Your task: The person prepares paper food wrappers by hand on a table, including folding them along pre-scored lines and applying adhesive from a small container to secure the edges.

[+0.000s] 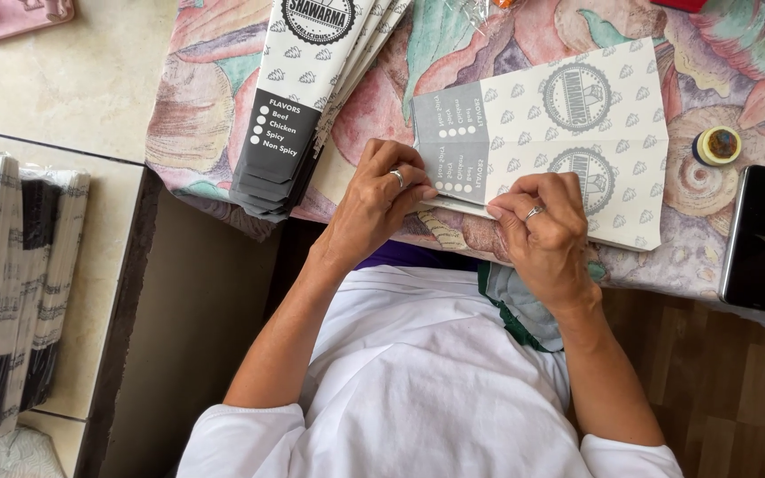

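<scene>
Although the patterned tablecloth (737, 80) runs off the frame at twelve and three o'clock, hiding the table's edges, the flat printed paper bag (568, 133) shows whole: white and grey, dotted with small marks and round emblems, lying sideways at about one o'clock from the person's chest. A stack of like bags (312, 97) at eleven o'clock is cut off at the top, and another pile (11, 283) sits at nine o'clock. The left hand (378, 199) pinches the bag's near edge, fingers narrow; the right hand (546, 226) presses that same fold, fingers curled. A dark phone (763, 237) lies at three o'clock.
</scene>
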